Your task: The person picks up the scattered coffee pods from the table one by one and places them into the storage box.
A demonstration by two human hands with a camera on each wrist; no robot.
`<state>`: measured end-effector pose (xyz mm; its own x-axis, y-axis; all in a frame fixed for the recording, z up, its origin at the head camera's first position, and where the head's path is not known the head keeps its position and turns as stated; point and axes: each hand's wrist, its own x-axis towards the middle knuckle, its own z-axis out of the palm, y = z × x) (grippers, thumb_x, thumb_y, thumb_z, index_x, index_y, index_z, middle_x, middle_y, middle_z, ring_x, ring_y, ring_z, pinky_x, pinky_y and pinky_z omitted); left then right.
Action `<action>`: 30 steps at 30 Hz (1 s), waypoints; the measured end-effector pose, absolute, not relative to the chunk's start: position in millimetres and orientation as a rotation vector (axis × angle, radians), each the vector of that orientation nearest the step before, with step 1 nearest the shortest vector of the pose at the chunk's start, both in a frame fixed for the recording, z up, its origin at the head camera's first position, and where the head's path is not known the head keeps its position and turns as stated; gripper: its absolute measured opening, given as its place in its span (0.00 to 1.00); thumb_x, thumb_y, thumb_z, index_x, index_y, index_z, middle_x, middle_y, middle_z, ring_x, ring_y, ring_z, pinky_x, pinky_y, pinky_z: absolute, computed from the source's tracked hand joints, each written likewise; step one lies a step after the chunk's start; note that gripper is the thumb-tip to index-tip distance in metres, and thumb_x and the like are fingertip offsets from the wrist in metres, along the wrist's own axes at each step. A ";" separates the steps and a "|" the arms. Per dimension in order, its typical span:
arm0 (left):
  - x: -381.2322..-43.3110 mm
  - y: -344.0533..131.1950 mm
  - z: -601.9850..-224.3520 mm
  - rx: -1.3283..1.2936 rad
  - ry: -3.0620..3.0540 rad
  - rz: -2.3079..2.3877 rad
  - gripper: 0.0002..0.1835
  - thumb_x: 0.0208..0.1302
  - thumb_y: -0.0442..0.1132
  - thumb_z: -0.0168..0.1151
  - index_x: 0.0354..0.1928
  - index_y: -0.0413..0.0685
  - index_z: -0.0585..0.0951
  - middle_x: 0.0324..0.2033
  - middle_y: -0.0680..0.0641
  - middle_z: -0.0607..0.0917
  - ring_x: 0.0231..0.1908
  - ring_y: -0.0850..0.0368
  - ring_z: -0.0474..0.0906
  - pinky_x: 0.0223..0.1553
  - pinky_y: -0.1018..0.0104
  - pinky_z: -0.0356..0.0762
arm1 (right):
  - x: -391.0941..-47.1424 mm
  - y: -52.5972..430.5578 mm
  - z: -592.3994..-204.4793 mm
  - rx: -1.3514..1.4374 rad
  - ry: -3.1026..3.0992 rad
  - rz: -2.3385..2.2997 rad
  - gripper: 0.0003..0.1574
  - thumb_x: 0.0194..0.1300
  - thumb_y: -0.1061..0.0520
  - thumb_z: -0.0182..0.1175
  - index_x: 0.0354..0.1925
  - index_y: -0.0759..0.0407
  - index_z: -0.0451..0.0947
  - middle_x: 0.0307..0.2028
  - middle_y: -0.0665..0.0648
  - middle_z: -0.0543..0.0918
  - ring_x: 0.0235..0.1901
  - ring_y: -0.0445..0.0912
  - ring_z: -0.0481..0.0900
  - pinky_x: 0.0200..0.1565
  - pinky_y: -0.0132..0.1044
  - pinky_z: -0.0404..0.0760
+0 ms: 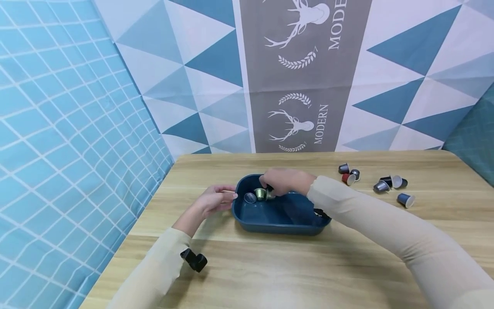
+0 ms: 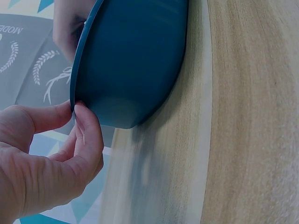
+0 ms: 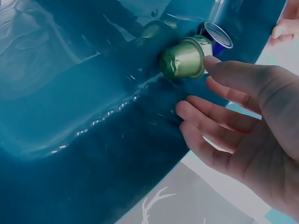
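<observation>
- two green capsules point(image 1: 260, 194) lie side by side at the left end of the blue basin point(image 1: 278, 228), on its floor, and a dark blue capsule point(image 1: 250, 198) sits just beside them.
- your left hand point(image 1: 217, 199) pinches the basin's rim at its left end, thumb on one side of the edge and fingertips on the other.
- your right hand point(image 1: 284, 180) reaches into the basin over the far edge, its fingers loosely bent and parted from the thumb (your right wrist view shows this best).
- your right thumb tip is at the rim of the nearer green capsule; i cannot tell whether it touches.
- your right sleeve point(image 1: 359, 219) passes over the basin's right end.
- the basin stands on the wooden table point(image 1: 270, 274), well apart from the loose capsules to its right.
- a red capsule point(image 1: 348, 179) lies there among dark ones, near a silvery grey capsule point(image 1: 381, 186) in a second group; a blue capsule point(image 1: 405, 200) lies on its side, closer to you.
- a patterned cloth point(image 1: 200, 77) hangs behind the table.
</observation>
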<state>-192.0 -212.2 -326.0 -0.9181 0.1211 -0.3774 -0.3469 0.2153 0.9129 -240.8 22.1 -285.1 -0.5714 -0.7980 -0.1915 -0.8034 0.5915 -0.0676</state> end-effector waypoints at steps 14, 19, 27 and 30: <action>-191.5 -213.5 -326.2 -0.249 2.127 1.750 0.22 0.67 0.34 0.60 0.62 0.38 0.73 0.37 0.53 0.84 0.38 0.63 0.80 0.39 0.73 0.82 | -235.9 29.4 -272.3 -1.352 2.643 0.007 0.15 0.61 0.59 0.67 0.46 0.63 0.79 0.45 0.61 0.85 0.39 0.48 0.81 0.47 0.41 0.83; -191.1 -213.3 -325.4 -0.257 2.133 1.739 0.22 0.66 0.34 0.61 0.62 0.39 0.73 0.38 0.53 0.84 0.38 0.63 0.80 0.39 0.73 0.82 | -234.7 33.4 -265.9 -1.386 2.657 -0.007 0.16 0.60 0.58 0.68 0.45 0.62 0.78 0.45 0.60 0.85 0.41 0.49 0.81 0.48 0.43 0.82; -191.8 -212.2 -325.4 -0.259 2.139 1.727 0.22 0.67 0.34 0.60 0.62 0.39 0.73 0.38 0.53 0.84 0.39 0.63 0.80 0.39 0.73 0.82 | -233.6 43.7 -260.6 -1.372 2.660 -0.063 0.16 0.62 0.59 0.66 0.47 0.64 0.78 0.46 0.61 0.85 0.44 0.50 0.81 0.51 0.45 0.81; -191.9 -212.2 -325.9 -0.260 2.143 1.725 0.22 0.66 0.34 0.61 0.62 0.39 0.73 0.40 0.52 0.84 0.40 0.62 0.81 0.40 0.73 0.82 | -232.7 48.5 -259.5 -1.394 2.667 -0.088 0.16 0.62 0.59 0.66 0.47 0.64 0.79 0.45 0.61 0.85 0.44 0.50 0.81 0.51 0.45 0.81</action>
